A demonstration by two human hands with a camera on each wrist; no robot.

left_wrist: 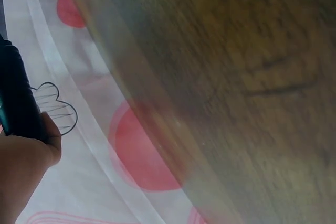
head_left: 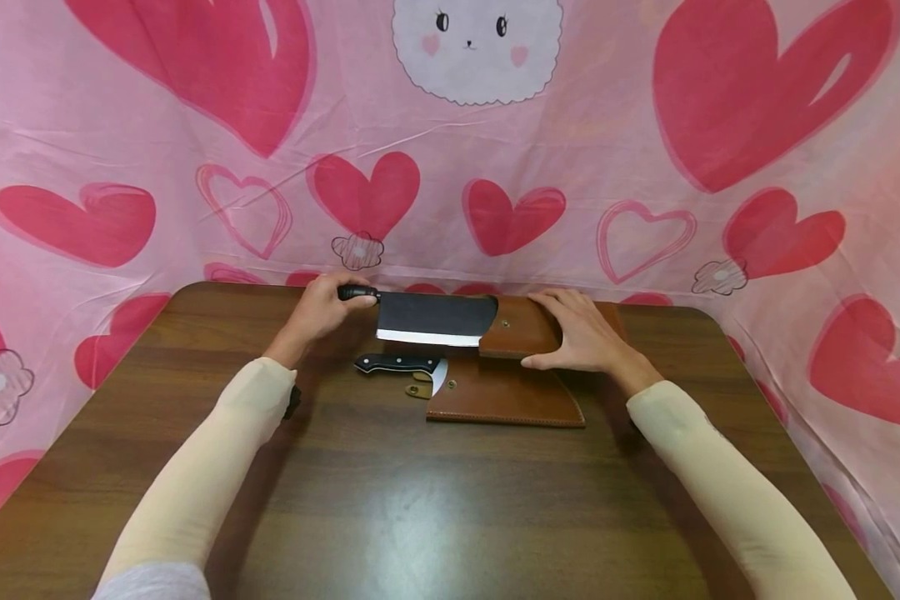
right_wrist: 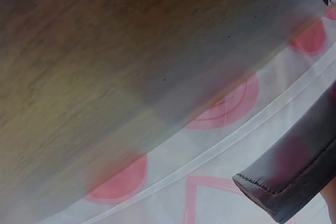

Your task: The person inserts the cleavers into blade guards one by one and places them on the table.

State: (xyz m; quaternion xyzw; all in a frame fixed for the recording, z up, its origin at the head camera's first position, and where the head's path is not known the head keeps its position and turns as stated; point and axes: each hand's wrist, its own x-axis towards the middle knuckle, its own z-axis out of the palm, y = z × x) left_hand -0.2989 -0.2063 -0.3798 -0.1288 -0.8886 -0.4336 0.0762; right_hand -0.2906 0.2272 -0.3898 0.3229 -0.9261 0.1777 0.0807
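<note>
My left hand (head_left: 321, 310) grips the black handle (head_left: 356, 292) of a cleaver (head_left: 431, 314) near the table's far edge. Its dark blade has a bright cutting edge that faces me. A brown leather sheath (head_left: 517, 327) covers the right end of the blade, and my right hand (head_left: 581, 333) holds that sheath, thumb at the near side and fingers over the far side. In the left wrist view the ridged handle (left_wrist: 18, 93) shows with part of the hand round it. The right wrist view catches a stitched corner of the sheath (right_wrist: 289, 171).
Just nearer to me lies a second cleaver (head_left: 397, 362) with a riveted black handle, its blade mostly inside another brown sheath (head_left: 506, 398). A snap strap (head_left: 418, 390) sticks out beside it. Behind the wooden table (head_left: 420, 500) hangs a pink heart-patterned cloth (head_left: 435, 133).
</note>
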